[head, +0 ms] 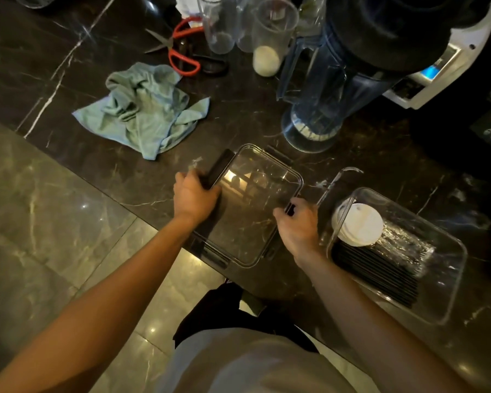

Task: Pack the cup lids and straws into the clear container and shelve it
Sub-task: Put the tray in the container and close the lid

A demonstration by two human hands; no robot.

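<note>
The clear lid (250,205) lies flat on the dark counter (68,52) at the centre of the view and is held at two opposite edges. The left hand (194,198) is curled round the dark clasp (217,170) at the lid's 9 o'clock side; the right hand (298,222) pinches the edge at its 3 o'clock side. Both grips are therefore clamped on the lid, most likely so that it can be lifted level and carried across.

The clear container (442,282) stands open at 3 o'clock of the lid, just beside the right hand. Inside it the white cup lids (359,224) are stacked at the far end, and the black straws (380,268) are laid lengthwise along the floor, which keeps everything below the rim. Packing is judged done; closing and shelving remain.

No shelf is visible. The fingertips of both hands are hidden beneath the lid's edges. How many cup lids are stacked cannot be told. The blender jug (318,89) at 12 o'clock is cut off by the top edge. The green cloth (145,109) and the red scissors (182,49) lie well apart at 11 o'clock.
</note>
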